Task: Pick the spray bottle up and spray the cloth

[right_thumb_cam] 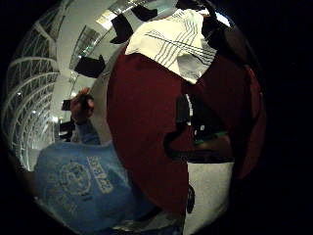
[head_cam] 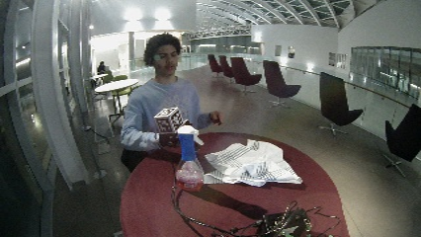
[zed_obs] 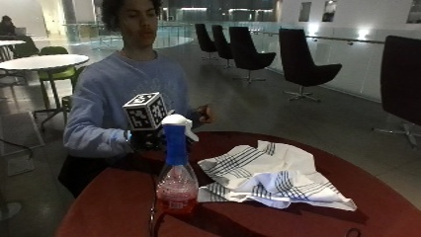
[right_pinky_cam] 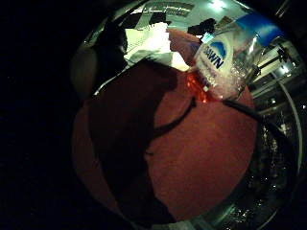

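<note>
A spray bottle stands upright on the round red table; it has a white trigger head, a blue neck and a clear body with red liquid. My gloved right hand hovers just behind the bottle's head, near the table's edge by the person, and holds nothing. The little finger side palm view shows the bottle a short way from the palm, with its label facing it. A white cloth with dark stripes lies crumpled on the table beside the bottle. It also shows in the thumb side palm view as the cloth.
The person's bare left hand is raised above the table's edge by the person. A tangle of cables lies on the table's near side, and one cable runs past the bottle's base. Black chairs stand well behind.
</note>
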